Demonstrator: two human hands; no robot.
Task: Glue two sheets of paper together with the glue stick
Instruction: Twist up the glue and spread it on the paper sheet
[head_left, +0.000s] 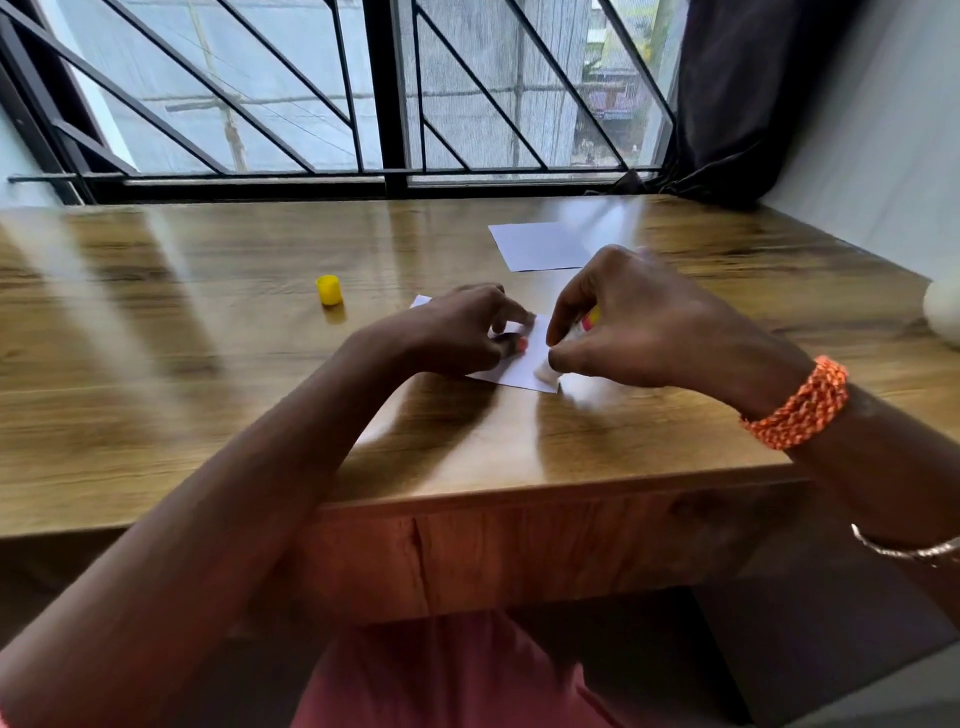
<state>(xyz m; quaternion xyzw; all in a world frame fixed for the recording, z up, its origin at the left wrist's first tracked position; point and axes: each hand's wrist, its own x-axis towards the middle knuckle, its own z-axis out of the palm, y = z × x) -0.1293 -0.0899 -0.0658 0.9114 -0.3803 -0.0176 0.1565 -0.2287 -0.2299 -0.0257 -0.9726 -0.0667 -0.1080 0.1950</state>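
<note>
A small white sheet of paper (524, 361) lies flat on the wooden table (208, 332) in front of me. My left hand (457, 332) rests on its left part, fingertips pressing it down. My right hand (639, 322) grips the glue stick (589, 318), mostly hidden by the fingers, with its white tip (545, 370) touching the paper's near right corner. A second white sheet (540, 247) lies farther back on the table, apart from the first. The glue stick's yellow cap (329, 289) stands on the table to the left.
A barred window (384, 93) runs along the table's far edge, with a dark curtain (743, 104) at the back right. A pale rounded object (943, 317) sits at the table's right edge. The table's front edge (519, 499) is close to my lap.
</note>
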